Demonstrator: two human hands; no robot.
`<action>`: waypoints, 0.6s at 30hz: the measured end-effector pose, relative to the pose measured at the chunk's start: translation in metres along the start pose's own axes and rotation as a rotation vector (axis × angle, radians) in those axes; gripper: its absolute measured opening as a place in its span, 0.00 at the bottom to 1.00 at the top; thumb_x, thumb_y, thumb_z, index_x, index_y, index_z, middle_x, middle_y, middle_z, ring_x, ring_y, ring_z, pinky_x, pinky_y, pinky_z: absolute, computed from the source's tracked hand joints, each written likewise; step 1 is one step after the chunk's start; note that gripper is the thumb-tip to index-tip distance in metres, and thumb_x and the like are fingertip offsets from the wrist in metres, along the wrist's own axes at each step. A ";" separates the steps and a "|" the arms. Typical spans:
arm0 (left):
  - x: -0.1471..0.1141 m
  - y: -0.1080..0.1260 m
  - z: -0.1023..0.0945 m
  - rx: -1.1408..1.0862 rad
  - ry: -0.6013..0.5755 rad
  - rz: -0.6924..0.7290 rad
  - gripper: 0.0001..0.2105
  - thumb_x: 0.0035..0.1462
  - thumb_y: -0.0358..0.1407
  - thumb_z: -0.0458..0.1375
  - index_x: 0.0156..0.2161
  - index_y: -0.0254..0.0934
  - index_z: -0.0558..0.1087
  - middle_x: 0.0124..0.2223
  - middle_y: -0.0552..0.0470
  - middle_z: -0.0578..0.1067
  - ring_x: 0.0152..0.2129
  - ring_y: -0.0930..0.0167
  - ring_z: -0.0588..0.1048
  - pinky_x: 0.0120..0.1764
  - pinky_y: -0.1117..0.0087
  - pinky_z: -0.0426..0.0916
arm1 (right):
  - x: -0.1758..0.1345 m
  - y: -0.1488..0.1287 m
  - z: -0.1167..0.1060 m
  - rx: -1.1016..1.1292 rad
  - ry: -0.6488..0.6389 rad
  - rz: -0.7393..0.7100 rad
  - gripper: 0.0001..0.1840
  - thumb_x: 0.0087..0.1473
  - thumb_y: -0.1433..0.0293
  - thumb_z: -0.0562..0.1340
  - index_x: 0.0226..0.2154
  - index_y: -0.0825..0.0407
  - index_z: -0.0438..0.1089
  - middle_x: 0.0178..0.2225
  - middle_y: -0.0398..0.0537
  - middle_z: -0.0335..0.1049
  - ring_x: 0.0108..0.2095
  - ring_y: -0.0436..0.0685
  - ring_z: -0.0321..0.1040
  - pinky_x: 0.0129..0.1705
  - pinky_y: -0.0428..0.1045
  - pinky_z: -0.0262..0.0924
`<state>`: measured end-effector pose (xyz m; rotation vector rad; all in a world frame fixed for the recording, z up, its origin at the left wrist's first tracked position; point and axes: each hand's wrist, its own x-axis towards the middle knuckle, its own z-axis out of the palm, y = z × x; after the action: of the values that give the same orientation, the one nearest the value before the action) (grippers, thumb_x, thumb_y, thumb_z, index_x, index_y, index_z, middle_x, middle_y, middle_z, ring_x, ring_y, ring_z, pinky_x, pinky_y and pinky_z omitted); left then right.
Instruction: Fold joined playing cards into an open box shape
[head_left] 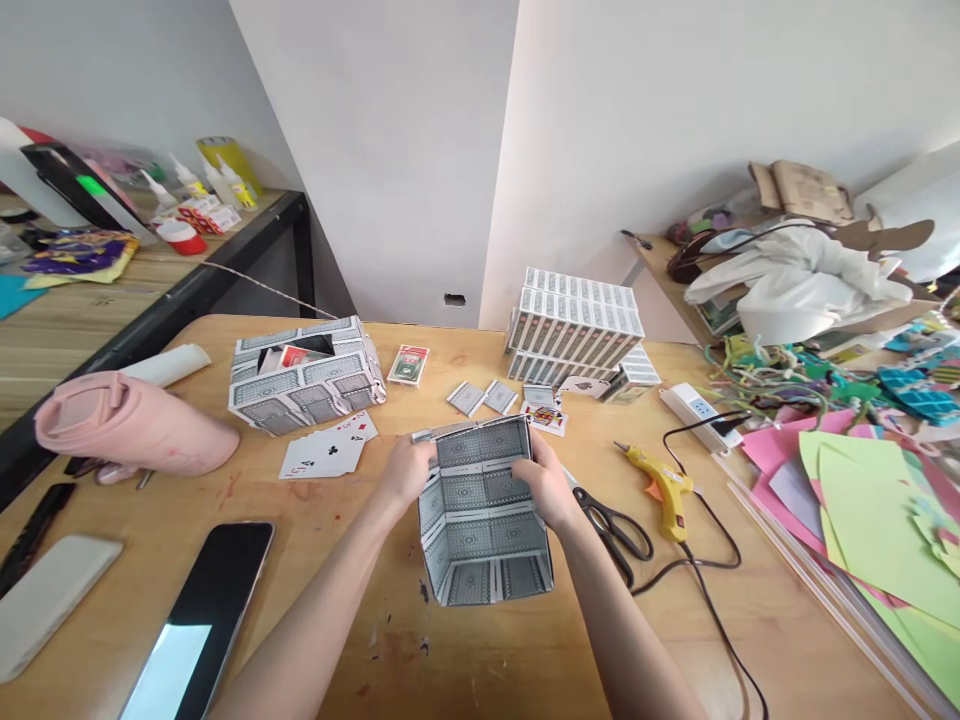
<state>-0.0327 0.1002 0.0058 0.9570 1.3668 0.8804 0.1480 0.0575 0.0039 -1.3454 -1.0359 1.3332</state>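
Between my hands is a box made of playing cards [487, 515], its patterned card backs facing me and its inside partly showing. My left hand [409, 472] grips the upper left edge. On the upper right edge, my right hand [546, 482] is closed with the thumb over the near face. Several loose cards [501, 397] lie face down just beyond the box, beside a face card [546, 418]. A finished-looking card box [307, 380] with an opening in its top stands to the left. In front of it, cards [322, 452] are fanned face up.
Stacked card packs [577, 320] stand at the back right, a single card pack [409, 365] at the back middle. Scissors [615, 530], a yellow glue gun [664, 485] with its cord, and a power strip [697, 412] lie right. A pink tumbler [135, 425] and phone [206, 610] lie left.
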 end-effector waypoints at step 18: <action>0.005 -0.021 0.015 0.658 0.083 0.097 0.08 0.50 0.31 0.51 0.30 0.32 0.72 0.33 0.39 0.76 0.36 0.59 0.73 0.36 0.65 0.62 | 0.006 0.031 0.009 0.161 0.097 0.132 0.19 0.33 0.75 0.53 0.34 0.49 0.64 0.34 0.40 0.68 0.35 0.54 0.61 0.36 0.47 0.56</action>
<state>-0.0189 0.0965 -0.0160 1.5069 1.7365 0.5415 0.1382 0.0577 -0.0269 -1.3612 -0.7682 1.4028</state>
